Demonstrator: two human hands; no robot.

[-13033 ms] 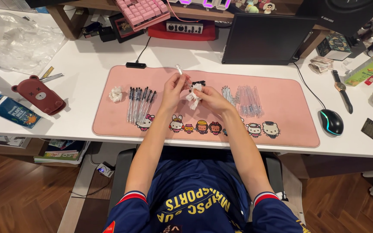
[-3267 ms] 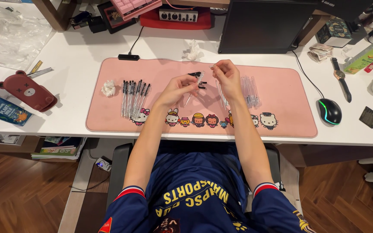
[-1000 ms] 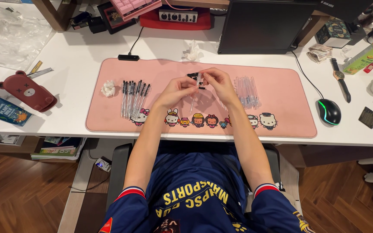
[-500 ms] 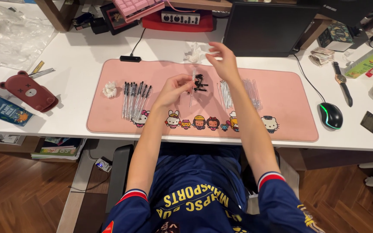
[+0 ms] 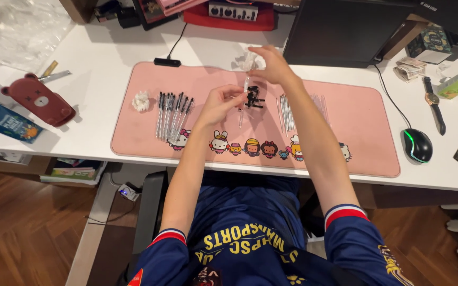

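My right hand [image 5: 271, 64] has moved off from the left to twelve o'clock since a second ago, fingers pinched on crumpled clear wrapping [image 5: 248, 61]: I judge one wrapper stripped. My left hand [image 5: 222, 101] pinches a thin clear pen barrel [image 5: 243, 103], upright, over the pink desk mat [image 5: 345, 119]. Small black pen parts [image 5: 254, 98] lie just at three o'clock of it. Assembled black pens [image 5: 170, 110] lie at nine o'clock, clear refills [image 5: 286, 112] at three.

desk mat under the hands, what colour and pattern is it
Pink desk mat, with a row of small cartoon characters along its near edge; the head view shows it best.
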